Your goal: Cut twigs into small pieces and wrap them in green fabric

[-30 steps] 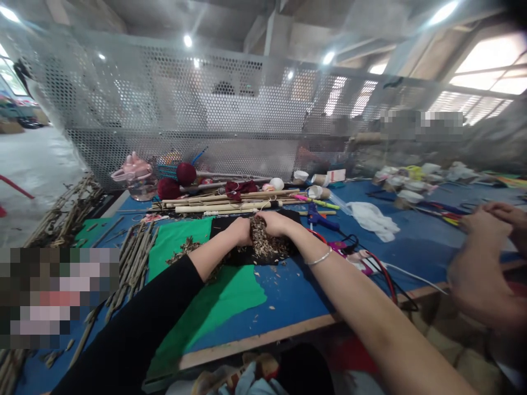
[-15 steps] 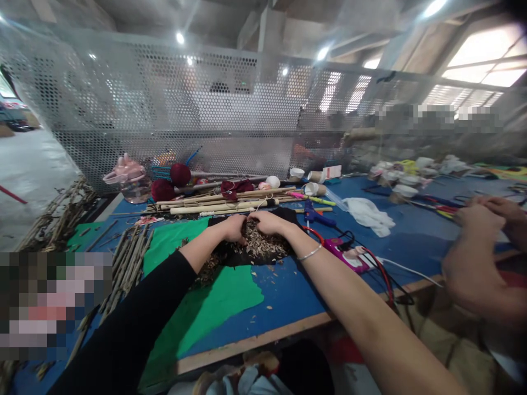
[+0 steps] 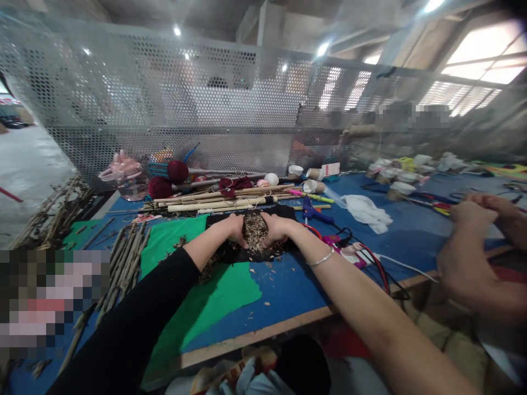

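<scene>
A loose pile of small dry brown flakes (image 3: 256,226), like bits of crushed plant or wood chips, lies on a black cloth (image 3: 225,257). At the pile's left side is my left hand (image 3: 236,228), thumb apart from the fingers and pointing down. My right hand (image 3: 275,228) cups the opposite side, thumb also spread. Both hands are open and touch the flakes without closing round them; some fingertips are hidden. Under the black cloth's left part lies a green cloth (image 3: 218,307), with more dry plant bits (image 3: 206,271) beside my left forearm.
Behind the pile lie bamboo sticks (image 3: 214,206) and dark red yarn balls (image 3: 178,171). A blue glue gun (image 3: 317,213) with cables lies to the right, near a white cloth (image 3: 366,213). Bundled dry stalks (image 3: 123,258) lie left. A co-worker's hands (image 3: 480,211) are at far right.
My hands have moved apart, from nearly meeting over the flakes to either side of the pile. The flakes between them now show as a heap.
</scene>
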The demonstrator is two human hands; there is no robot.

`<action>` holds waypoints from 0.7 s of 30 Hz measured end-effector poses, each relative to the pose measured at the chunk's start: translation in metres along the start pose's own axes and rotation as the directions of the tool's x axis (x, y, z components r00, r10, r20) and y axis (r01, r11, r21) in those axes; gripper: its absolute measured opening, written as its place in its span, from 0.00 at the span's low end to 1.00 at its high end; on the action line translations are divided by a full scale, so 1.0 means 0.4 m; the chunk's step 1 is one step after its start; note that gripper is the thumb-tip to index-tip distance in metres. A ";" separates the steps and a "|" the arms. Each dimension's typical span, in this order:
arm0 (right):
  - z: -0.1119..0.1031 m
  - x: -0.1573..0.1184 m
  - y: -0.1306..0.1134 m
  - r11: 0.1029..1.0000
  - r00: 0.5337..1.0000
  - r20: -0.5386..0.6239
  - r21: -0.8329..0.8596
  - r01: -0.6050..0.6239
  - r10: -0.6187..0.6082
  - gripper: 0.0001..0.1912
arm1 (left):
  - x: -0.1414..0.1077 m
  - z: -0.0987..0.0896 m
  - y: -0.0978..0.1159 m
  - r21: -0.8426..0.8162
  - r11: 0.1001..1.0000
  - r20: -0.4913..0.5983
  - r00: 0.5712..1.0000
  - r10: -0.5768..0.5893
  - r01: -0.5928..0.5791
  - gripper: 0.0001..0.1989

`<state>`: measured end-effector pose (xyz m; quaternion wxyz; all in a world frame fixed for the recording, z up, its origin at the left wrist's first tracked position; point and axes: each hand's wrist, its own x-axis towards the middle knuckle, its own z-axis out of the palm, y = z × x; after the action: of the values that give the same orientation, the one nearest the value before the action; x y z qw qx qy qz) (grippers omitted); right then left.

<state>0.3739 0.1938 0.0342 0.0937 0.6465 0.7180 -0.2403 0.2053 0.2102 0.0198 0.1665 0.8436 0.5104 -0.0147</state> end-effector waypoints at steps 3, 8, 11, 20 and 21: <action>0.001 0.025 -0.031 0.998 0.998 -0.019 -0.024 0.058 -0.058 0.58 | 0.012 -0.001 0.019 0.012 0.996 0.005 0.996 0.084 -0.084 0.46; -0.004 0.049 -0.069 0.987 0.985 -0.105 -0.092 0.130 -0.140 0.43 | 0.026 0.016 0.021 -0.038 0.986 -0.131 0.979 0.158 -0.164 0.35; -0.008 0.048 -0.080 0.981 0.974 -0.159 -0.132 0.140 -0.161 0.34 | 0.022 0.029 0.017 -0.068 0.982 -0.208 0.965 0.159 -0.176 0.27; -0.038 -0.006 -0.126 0.966 0.953 -0.209 -0.180 0.183 -0.220 0.22 | -0.043 -0.007 0.035 -0.113 0.992 -0.261 0.965 0.017 -0.048 0.16; -0.044 -0.019 -0.139 0.959 0.942 -0.220 -0.181 0.216 -0.254 0.21 | -0.061 -0.021 0.034 -0.104 0.994 -0.273 0.962 0.013 -0.043 0.16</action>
<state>0.3240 0.1927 0.0651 0.0262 0.5712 0.8126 -0.1132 0.2043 0.1860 0.0359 0.1406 0.8345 0.5163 0.1315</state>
